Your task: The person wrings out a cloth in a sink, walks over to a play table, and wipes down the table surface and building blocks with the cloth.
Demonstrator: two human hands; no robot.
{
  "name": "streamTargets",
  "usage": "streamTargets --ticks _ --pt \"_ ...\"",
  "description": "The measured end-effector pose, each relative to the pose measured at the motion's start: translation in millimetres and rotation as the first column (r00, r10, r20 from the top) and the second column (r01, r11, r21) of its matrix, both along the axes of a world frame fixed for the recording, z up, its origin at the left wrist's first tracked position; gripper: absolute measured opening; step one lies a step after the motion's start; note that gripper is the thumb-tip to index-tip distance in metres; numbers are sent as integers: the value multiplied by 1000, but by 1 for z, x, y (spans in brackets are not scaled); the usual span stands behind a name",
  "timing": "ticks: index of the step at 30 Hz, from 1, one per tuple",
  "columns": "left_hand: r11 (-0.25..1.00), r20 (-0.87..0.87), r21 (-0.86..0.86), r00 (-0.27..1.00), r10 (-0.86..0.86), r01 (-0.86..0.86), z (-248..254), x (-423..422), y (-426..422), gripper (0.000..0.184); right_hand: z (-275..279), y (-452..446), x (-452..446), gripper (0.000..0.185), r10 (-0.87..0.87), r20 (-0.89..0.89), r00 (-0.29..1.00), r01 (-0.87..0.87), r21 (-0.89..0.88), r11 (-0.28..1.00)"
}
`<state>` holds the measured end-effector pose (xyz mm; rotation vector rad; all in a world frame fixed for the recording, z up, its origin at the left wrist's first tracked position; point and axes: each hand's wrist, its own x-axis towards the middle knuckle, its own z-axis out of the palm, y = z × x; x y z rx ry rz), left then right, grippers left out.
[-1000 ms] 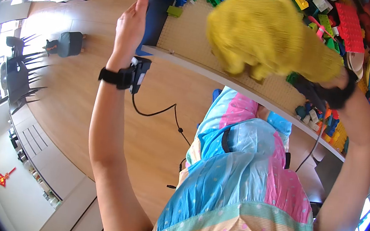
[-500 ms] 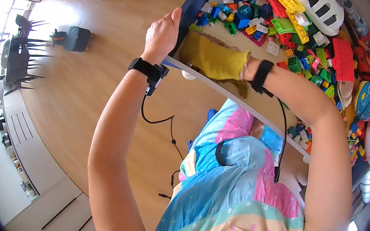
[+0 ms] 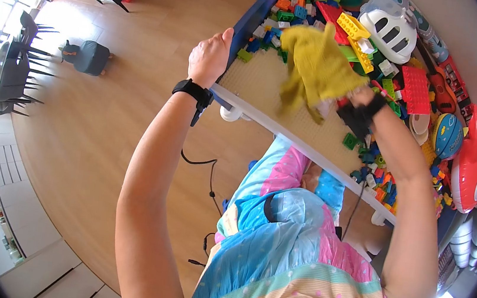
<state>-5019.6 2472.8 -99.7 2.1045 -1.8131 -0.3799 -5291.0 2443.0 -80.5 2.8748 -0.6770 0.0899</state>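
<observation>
My right hand (image 3: 360,97) holds a crumpled mustard-green cloth (image 3: 320,67) over the beige studded baseplate (image 3: 259,77) of a toy table. The cloth hides most of that hand's fingers. At the table's left corner, my left hand (image 3: 209,61) is closed on the blue side rim (image 3: 242,27), with its thumb pointing up along it. Each wrist wears a black strap.
Loose building bricks (image 3: 294,7) heap along the table's far and right sides. Among them are a white helmet (image 3: 389,30), a red plate (image 3: 416,90), a blue ball (image 3: 448,136) and a red inflatable toy (image 3: 473,166). A thin cable (image 3: 211,175) hangs between my arms.
My right hand has moved the cloth from the left corner, away and to the right, lifting and bunching it. My left hand stays at the corner rim. The view has shifted slightly.
</observation>
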Motion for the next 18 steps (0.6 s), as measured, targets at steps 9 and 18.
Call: streamTargets --ticks 9,18 --pt "1000 -38 -6 999 18 -18 1 1 0 58 -29 -79 76 28 -481 -315 818 396 -298 869" --pt "999 -28 20 999 46 -46 2 -1 0 58 -40 -40 81 36 -108 -388 915 166 118 979"
